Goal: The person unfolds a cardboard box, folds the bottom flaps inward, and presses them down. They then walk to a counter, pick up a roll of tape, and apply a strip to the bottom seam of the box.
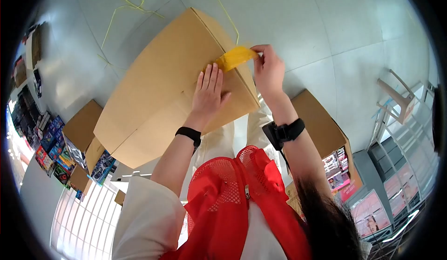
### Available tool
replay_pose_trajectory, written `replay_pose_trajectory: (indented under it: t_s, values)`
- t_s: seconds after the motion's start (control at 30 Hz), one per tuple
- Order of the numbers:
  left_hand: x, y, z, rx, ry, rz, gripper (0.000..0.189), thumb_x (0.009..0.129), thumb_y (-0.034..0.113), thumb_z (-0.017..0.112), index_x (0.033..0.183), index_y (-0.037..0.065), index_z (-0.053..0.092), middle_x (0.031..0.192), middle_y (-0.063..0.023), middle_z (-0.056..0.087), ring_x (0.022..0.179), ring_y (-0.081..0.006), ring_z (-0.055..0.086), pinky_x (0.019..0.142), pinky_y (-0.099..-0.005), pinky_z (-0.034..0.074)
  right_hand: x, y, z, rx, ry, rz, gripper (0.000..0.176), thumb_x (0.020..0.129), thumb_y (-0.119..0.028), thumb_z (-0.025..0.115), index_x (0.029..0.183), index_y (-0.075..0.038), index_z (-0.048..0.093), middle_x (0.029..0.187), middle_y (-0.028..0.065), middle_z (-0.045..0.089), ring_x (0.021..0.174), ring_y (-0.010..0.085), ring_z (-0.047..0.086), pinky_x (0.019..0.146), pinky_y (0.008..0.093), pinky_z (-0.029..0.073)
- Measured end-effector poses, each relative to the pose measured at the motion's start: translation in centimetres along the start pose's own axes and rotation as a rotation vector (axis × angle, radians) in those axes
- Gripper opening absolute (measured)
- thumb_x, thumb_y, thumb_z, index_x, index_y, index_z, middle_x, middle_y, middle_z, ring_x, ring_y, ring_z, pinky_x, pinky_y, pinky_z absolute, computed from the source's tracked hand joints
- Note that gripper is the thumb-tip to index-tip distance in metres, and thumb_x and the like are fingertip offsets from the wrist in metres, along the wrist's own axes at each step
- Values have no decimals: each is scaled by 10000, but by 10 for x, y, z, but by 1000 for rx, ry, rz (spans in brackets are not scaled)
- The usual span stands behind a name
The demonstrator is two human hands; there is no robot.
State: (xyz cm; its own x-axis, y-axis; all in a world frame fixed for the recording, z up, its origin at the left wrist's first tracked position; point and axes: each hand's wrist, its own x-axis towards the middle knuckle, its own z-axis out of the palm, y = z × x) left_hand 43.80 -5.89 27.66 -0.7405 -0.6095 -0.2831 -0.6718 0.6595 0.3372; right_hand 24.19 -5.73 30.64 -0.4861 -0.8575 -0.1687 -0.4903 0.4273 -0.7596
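Note:
A large brown cardboard box [153, 69] stands on the floor in front of me. My left hand [210, 90] lies flat on its face, fingers stretched out, the fingertips at the end of a strip of yellow packing tape [236, 57]. The tape runs from the box face across its right edge and lifts away from it. Its free end is pinched between the thumb and fingers of my right hand [270, 69], just beyond the box edge.
Yellow strapping [111, 22] lies loose on the grey tiled floor. An open carton [321, 125] with packaged goods stands at right, near a pale chair [396, 97]. Colourful boxed goods [56, 148] and another carton [83, 125] are at left.

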Motion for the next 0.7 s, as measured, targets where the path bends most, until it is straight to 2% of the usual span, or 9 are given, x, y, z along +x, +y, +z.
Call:
replay_pose_trajectory:
  t_s: [0.1, 0.2, 0.3, 0.43, 0.53, 0.63, 0.7]
  values:
    - [0, -2, 6, 2, 35, -6, 761, 779, 359, 558, 1307, -90, 244, 1390, -259, 206, 1316, -366, 172, 1062, -494, 157, -13, -13, -1, 86, -5, -128, 135, 769, -23, 565, 885, -92, 555, 704, 103, 597, 628, 318, 558, 534, 386, 436]
    - [2, -2, 10, 21, 42, -6, 778, 768, 370, 562, 1302, -97, 242, 1390, -271, 199, 1314, -377, 169, 1064, -492, 151, -18, -15, 3, 117, 100, -129, 112, 781, -9, 573, 874, -70, 557, 683, 76, 589, 553, 229, 544, 491, 330, 412]
    - [0, -3, 14, 21, 12, -27, 790, 766, 378, 559, 1304, -99, 234, 1398, -270, 181, 1316, -380, 159, 1067, -488, 141, -7, 1, 0, 350, 69, 393, 61, 802, -18, 586, 860, -33, 576, 697, 32, 583, 575, 123, 504, 521, 260, 393]
    - [1, -3, 16, 16, -1, -44, 803, 766, 384, 551, 1311, -102, 217, 1409, -267, 152, 1321, -380, 142, 1071, -484, 127, 12, 28, 24, 796, 191, 625, 81, 815, -58, 605, 852, 14, 603, 746, 8, 583, 666, 77, 474, 606, 217, 375]
    - [1, -2, 15, 22, -38, -50, 810, 764, 382, 552, 1315, -101, 207, 1412, -265, 141, 1324, -380, 130, 1072, -482, 123, 22, 38, 32, 745, 120, 736, 117, 819, -89, 607, 864, 20, 601, 756, 8, 588, 669, 75, 479, 613, 220, 380]
    - [0, -3, 17, 22, -29, -48, 810, 763, 382, 552, 1317, -98, 204, 1409, -268, 149, 1317, -390, 145, 1066, -494, 134, 29, 27, 23, 658, 66, 573, 126, 812, -102, 611, 861, 14, 612, 699, 22, 582, 618, 80, 488, 572, 238, 391]
    - [0, -3, 19, 18, -5, -39, 810, 759, 381, 557, 1312, -96, 210, 1402, -279, 156, 1309, -403, 160, 1060, -506, 145, 29, 6, 9, 441, 21, 453, 115, 803, -96, 616, 846, 11, 619, 652, 32, 567, 567, 80, 468, 527, 244, 382]
